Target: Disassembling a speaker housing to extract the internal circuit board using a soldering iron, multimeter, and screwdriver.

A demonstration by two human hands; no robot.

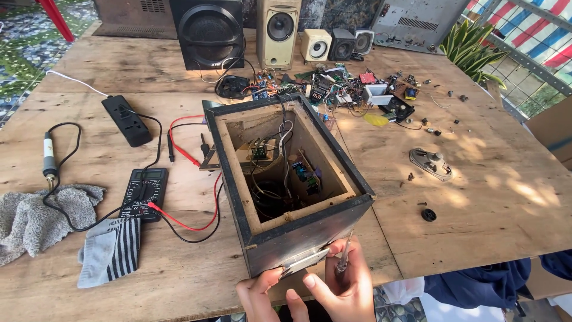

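two hands meet at the near wall of an open wooden box (286, 179) that stands mid-table, its top open and its dark outer face turned to the person. the left hand (259, 295) pinches a small metal plate (304, 262) against that wall, thumb and fingertips closed on its lower edge. the right hand (339, 286) is wrapped around a screwdriver (344, 256), fingers pressed together on the handle, the shaft pointing up at the box's near corner just beside the plate. inside the box sit small circuit boards (301, 173) and a tangle of wires (268, 191). left of the box, on the plywood table (465, 197), lies a black multimeter (143, 191) with red and black leads (185, 155) — one red lead loops round to the box's side. a striped cloth (110, 250) lies just below the meter, a grey towel (36, 217) further left, with a soldering iron (49, 156) above it and a black power strip (126, 120) near it. behind the box — a heap of loose electronics parts (345, 86), then a row of speakers (238, 30) along the far edge. to the right, well apart from the box, a small metal speaker frame (432, 163) and a few scattered screws.
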